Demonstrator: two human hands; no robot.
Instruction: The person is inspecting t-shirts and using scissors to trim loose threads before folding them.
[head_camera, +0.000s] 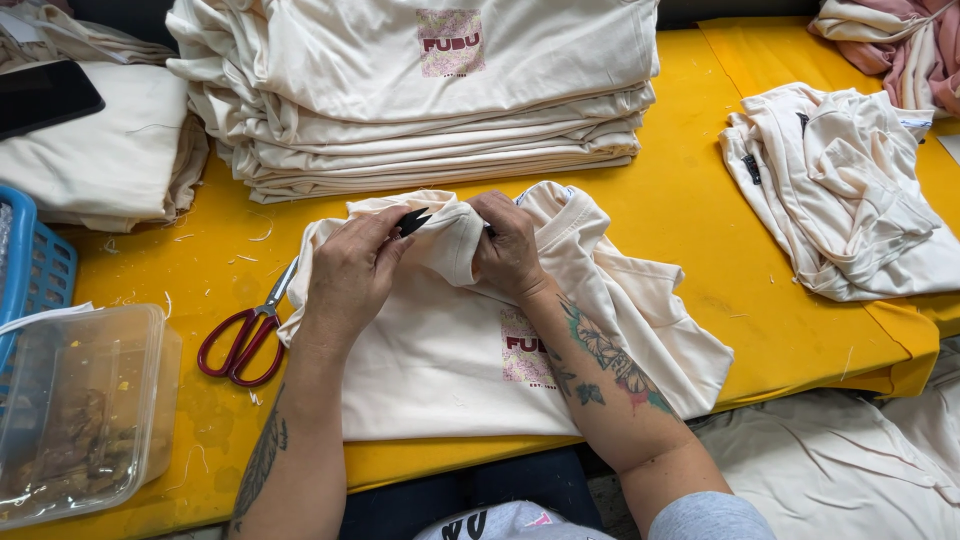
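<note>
The black snips (413, 221) show only their tips; the rest sits hidden in the left hand's (350, 275) grip. The red-handled scissors' (246, 335) blades slip under the cream shirt (450, 350). The blue basket (30, 262), pink garments (915, 40) and clear tub (80, 410) run off the frame's edges.

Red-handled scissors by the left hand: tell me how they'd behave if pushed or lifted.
The red-handled scissors look rigid, probably sliding flat over the yellow table rather than rolling. The blade tip lies under the cream shirt, so it may snag cloth. Likely light, loops easy to hook.
</note>
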